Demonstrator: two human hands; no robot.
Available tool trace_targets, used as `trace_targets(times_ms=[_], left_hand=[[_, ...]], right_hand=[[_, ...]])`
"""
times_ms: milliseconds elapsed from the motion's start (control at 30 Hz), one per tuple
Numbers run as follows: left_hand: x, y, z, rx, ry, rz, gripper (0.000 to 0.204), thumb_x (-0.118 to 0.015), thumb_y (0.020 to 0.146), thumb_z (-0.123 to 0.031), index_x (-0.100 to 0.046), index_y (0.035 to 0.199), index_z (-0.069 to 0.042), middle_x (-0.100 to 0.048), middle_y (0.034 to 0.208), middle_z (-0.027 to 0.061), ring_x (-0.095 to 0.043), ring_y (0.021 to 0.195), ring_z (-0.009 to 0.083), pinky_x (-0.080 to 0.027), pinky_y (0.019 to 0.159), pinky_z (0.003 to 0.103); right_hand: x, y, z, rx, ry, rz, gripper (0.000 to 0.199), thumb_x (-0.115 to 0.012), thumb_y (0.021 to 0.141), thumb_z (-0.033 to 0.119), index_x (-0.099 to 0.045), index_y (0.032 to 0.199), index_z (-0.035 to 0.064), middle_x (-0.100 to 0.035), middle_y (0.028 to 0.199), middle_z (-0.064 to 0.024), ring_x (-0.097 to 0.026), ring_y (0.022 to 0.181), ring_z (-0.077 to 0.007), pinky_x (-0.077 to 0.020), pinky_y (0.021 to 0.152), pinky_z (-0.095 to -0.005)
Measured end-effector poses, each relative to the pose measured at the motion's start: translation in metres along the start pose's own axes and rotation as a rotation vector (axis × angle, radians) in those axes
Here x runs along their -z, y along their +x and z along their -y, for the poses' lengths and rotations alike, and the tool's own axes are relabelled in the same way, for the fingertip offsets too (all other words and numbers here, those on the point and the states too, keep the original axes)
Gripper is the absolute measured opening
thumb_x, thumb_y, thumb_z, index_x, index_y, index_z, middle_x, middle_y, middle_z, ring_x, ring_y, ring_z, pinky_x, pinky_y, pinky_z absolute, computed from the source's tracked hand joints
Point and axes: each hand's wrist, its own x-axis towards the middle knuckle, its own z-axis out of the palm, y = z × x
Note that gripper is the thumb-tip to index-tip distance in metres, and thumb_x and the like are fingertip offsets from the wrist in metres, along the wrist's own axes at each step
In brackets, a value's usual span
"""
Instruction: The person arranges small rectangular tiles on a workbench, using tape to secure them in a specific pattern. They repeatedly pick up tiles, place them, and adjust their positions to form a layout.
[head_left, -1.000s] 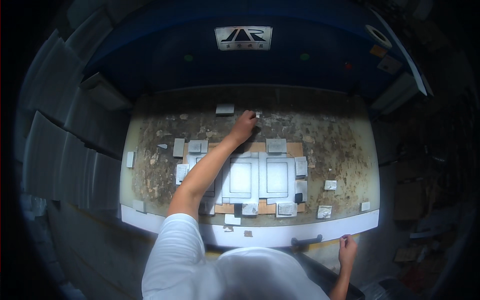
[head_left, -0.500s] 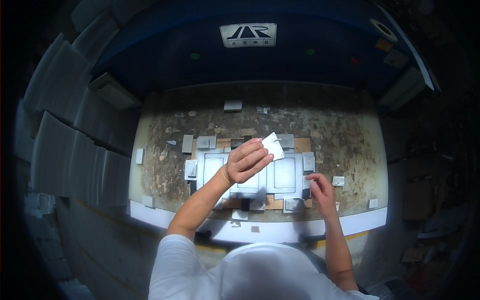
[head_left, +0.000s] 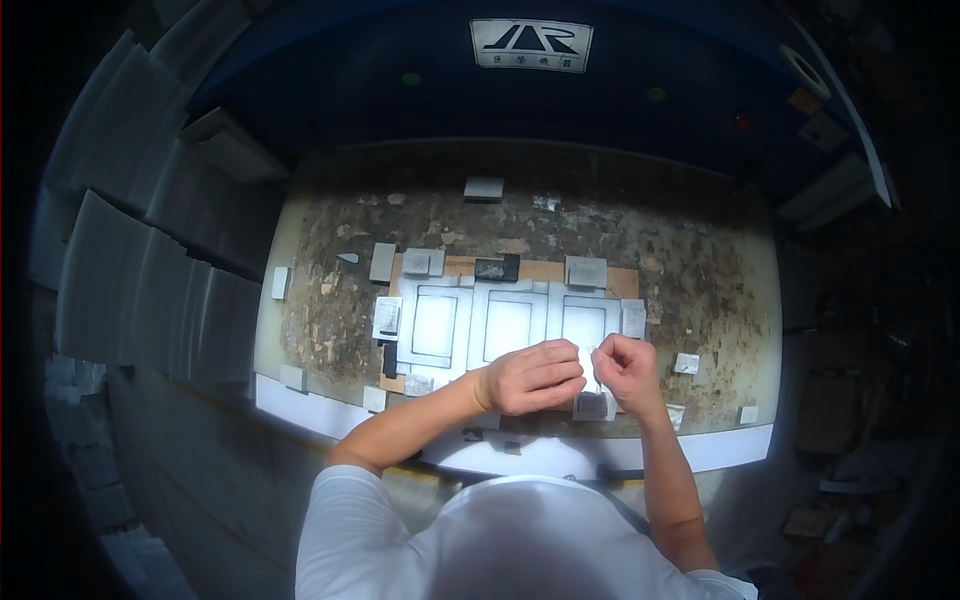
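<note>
Our left grip [head_left: 533, 377] and right grip [head_left: 627, 372] nearly meet, fingers bunched; we cannot tell whether either holds anything. Beneath and beyond them, a row of outlined white rectangles [head_left: 508, 318] runs long from left to right, our left grip nearer its middle.

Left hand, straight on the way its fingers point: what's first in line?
Most likely the right hand: it sits just to the right of the left hand. Depth is hard to judge from this view.
</note>
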Motion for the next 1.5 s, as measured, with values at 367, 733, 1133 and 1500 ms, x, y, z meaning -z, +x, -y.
trace_targets(times_ms=[367,733,1133,1500], left_hand=[[0.005,-0.001,0.018,0.304,0.093,-0.108,0.048,-0.066,0.058,0.004,-0.068,0.106,0.002,-0.066,0.104,0.0153,-0.062,0.091,0.0344,-0.052,0.082,0.044],[-0.033,-0.072,0.221,0.614,0.316,0.443,0.015,-0.06,0.085,-0.013,-0.066,0.096,-0.003,-0.063,0.094,0.0147,-0.063,0.091,0.0363,-0.05,0.075,0.046],[-0.046,-0.063,0.337,1.131,0.402,0.184,0.02,-0.076,0.077,-0.015,-0.069,0.091,-0.003,-0.064,0.101,0.0201,-0.062,0.098,0.0405,-0.051,0.083,0.049],[-0.063,-0.032,0.336,1.331,0.578,0.401,0.012,-0.065,0.079,-0.004,-0.07,0.089,-0.001,-0.068,0.095,0.0212,-0.067,0.096,0.0378,-0.056,0.082,0.045]], right_hand=[[0.089,-0.008,-0.038,-0.075,1.177,-0.27,0.046,-0.046,0.105,0.03,-0.032,0.064,0.0149,-0.024,0.053,0.0045,-0.016,0.039,-0.0084,-0.0172,0.038,-0.0269],[0.033,0.005,-0.04,-0.231,0.836,-0.257,0.009,-0.056,0.099,0.012,-0.058,0.103,0.0046,-0.056,0.075,-0.0012,-0.041,0.052,-0.0046,-0.0359,0.055,-0.0222],[0.051,-0.022,-0.065,-0.308,0.99,-0.357,0.01,-0.055,0.093,0.011,-0.058,0.096,0.0023,-0.053,0.079,-0.0051,-0.044,0.06,-0.011,-0.0345,0.06,-0.0265],[0.06,-0.023,-0.091,-0.39,1.091,-0.41,0.011,-0.055,0.093,0.011,-0.059,0.097,0.0007,-0.049,0.076,-0.0042,-0.041,0.06,-0.0116,-0.0337,0.058,-0.0266]])
